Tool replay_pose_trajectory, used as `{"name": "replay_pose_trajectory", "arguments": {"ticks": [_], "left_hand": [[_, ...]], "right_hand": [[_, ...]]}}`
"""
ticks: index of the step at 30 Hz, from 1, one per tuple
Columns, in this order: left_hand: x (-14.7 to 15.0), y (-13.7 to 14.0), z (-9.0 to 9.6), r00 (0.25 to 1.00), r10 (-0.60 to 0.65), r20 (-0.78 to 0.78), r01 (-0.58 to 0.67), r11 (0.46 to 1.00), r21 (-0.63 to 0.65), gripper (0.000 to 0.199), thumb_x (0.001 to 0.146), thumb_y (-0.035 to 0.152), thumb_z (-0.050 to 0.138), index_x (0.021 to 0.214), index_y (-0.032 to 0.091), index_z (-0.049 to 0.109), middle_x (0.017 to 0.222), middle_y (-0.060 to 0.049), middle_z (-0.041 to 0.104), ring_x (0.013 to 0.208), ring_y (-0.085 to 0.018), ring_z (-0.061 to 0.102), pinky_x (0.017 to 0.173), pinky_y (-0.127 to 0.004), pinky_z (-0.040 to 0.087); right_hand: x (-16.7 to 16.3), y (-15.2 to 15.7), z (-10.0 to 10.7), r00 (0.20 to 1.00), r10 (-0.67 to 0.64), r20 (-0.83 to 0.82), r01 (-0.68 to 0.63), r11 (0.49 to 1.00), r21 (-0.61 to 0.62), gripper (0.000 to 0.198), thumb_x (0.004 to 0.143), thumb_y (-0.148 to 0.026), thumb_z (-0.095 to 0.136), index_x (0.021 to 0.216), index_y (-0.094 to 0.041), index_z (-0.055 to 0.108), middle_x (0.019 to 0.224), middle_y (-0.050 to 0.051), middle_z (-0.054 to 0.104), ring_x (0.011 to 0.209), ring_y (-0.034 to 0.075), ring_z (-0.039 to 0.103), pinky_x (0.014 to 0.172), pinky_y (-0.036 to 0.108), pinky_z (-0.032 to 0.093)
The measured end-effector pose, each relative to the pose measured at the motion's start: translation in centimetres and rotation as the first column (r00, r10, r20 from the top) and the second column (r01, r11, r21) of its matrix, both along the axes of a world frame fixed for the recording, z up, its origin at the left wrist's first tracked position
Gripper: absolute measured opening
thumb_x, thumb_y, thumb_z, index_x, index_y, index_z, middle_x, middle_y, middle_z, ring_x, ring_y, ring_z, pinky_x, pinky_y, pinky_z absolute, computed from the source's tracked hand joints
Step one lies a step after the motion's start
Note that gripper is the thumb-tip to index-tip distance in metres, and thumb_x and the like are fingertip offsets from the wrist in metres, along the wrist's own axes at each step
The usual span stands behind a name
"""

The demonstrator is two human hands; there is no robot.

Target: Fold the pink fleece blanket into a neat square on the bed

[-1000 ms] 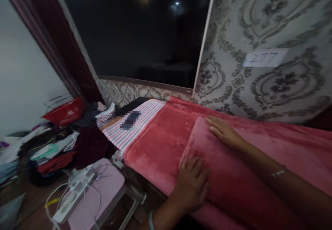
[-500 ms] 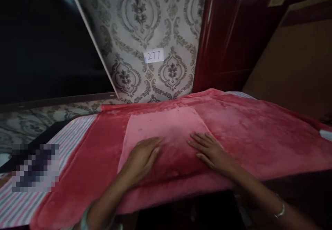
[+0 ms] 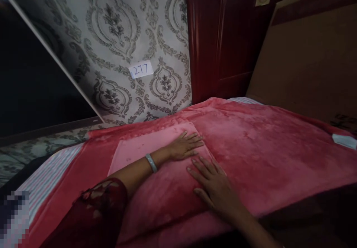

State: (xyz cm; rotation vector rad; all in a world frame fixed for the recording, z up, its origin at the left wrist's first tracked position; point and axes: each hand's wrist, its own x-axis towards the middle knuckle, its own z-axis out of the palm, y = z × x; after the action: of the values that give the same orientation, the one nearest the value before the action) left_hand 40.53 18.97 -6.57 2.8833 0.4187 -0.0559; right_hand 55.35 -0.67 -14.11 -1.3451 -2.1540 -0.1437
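Note:
A red and pink plush blanket [image 3: 264,147] is spread over a raised surface, with a lighter pink folded cloth panel [image 3: 145,143] lying on its middle. On that panel rests my left hand [image 3: 182,146], flat, its fingers spread toward the panel's right edge. Close below it, my right hand [image 3: 213,183] presses flat near the same edge, fingers apart. Neither hand grips anything. Whether the panel is a separate piece or part of the blanket, I cannot tell.
Striped cloth [image 3: 52,169] shows beneath the blanket at the left. A dark television screen [image 3: 33,69] stands behind on the left. A cardboard box [image 3: 306,54] leans at the right beside a dark red door [image 3: 220,35]. A paper marked 277 [image 3: 141,69] is on the wallpaper.
My left hand has slid right and away from me across the panel, coming close to my right hand. The right hand stays near the panel's right edge. The view has turned right.

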Motion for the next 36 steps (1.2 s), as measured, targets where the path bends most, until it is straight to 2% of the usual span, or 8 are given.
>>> {"name": "replay_pose_trajectory", "arguments": {"ticks": [3,8,18,23,29,31,34,36], "left_hand": [[0.5,3.8,-0.2,0.993,0.116,0.010,-0.117,0.993,0.036,0.061,0.103,0.057,0.040,0.158,0.031,0.039,0.168,-0.006,0.031,0.159,-0.028,0.017,0.126,-0.062,0.003],[1.2,8.1,-1.2,0.955,0.292,0.051,-0.287,0.954,-0.080,0.063,0.104,0.057,0.033,0.156,0.023,0.044,0.163,-0.007,0.041,0.152,-0.020,0.036,0.127,-0.038,0.024],[1.3,8.3,-2.2,0.941,0.333,0.068,-0.331,0.943,-0.039,0.066,0.104,0.056,0.030,0.156,0.017,0.043,0.163,-0.009,0.042,0.151,-0.021,0.037,0.127,-0.036,0.024],[1.7,7.2,-1.1,0.936,0.349,0.041,-0.350,0.937,0.017,0.063,0.105,0.050,0.032,0.157,0.017,0.039,0.165,-0.010,0.039,0.153,-0.021,0.035,0.127,-0.036,0.023],[2.3,4.7,1.6,0.902,0.428,0.056,-0.432,0.892,0.135,0.060,0.103,0.048,0.042,0.155,0.019,0.042,0.166,-0.017,0.035,0.155,-0.038,0.026,0.125,-0.066,0.008],[2.1,2.5,2.4,0.935,0.345,0.083,-0.354,0.925,0.138,0.054,0.104,0.045,0.040,0.149,0.017,0.050,0.162,-0.017,0.041,0.154,-0.035,0.031,0.127,-0.060,0.013],[1.1,-2.5,2.7,0.985,0.085,0.153,-0.091,0.995,0.038,0.052,0.106,0.046,0.032,0.143,0.019,0.057,0.155,-0.013,0.053,0.147,-0.028,0.044,0.125,-0.048,0.029],[0.2,-6.0,2.3,0.978,-0.056,0.200,0.065,0.997,-0.037,0.054,0.107,0.050,0.029,0.147,0.023,0.054,0.155,-0.010,0.053,0.146,-0.024,0.046,0.123,-0.044,0.034]], "right_hand": [[0.0,0.0,0.1,1.000,0.010,-0.009,-0.010,1.000,0.008,0.060,0.098,-0.036,0.059,0.156,-0.032,0.045,0.160,0.006,0.046,0.151,0.032,0.036,0.118,0.064,0.037],[0.1,0.1,0.0,1.000,-0.004,-0.006,0.004,1.000,0.005,0.065,0.096,-0.039,0.061,0.158,-0.033,0.041,0.162,0.005,0.043,0.150,0.032,0.037,0.117,0.062,0.039],[0.2,0.0,0.0,1.000,-0.015,0.024,0.015,1.000,-0.003,0.065,0.098,-0.040,0.060,0.159,-0.033,0.039,0.162,0.004,0.042,0.151,0.032,0.035,0.117,0.061,0.039],[0.1,0.1,0.5,1.000,-0.008,0.003,0.008,0.999,-0.032,0.057,0.101,-0.039,0.056,0.157,-0.033,0.044,0.163,0.004,0.041,0.151,0.031,0.036,0.117,0.062,0.038],[0.4,0.1,0.4,0.997,0.006,-0.075,-0.005,1.000,0.025,0.050,0.102,-0.035,0.052,0.151,-0.032,0.052,0.157,0.007,0.050,0.148,0.028,0.041,0.120,0.061,0.032],[0.7,-0.6,0.2,0.992,0.026,-0.123,-0.013,0.994,0.106,0.046,0.103,-0.031,0.049,0.148,-0.031,0.056,0.151,0.007,0.057,0.144,0.027,0.046,0.120,0.061,0.033],[1.0,-2.4,-0.3,0.981,0.048,-0.189,-0.004,0.974,0.227,0.043,0.101,-0.027,0.049,0.143,-0.028,0.060,0.145,0.009,0.062,0.138,0.027,0.053,0.117,0.058,0.039],[0.9,-3.6,-0.7,0.979,0.045,-0.200,0.008,0.966,0.259,0.042,0.100,-0.026,0.052,0.141,-0.025,0.062,0.143,0.011,0.063,0.136,0.028,0.054,0.113,0.055,0.046]]}}
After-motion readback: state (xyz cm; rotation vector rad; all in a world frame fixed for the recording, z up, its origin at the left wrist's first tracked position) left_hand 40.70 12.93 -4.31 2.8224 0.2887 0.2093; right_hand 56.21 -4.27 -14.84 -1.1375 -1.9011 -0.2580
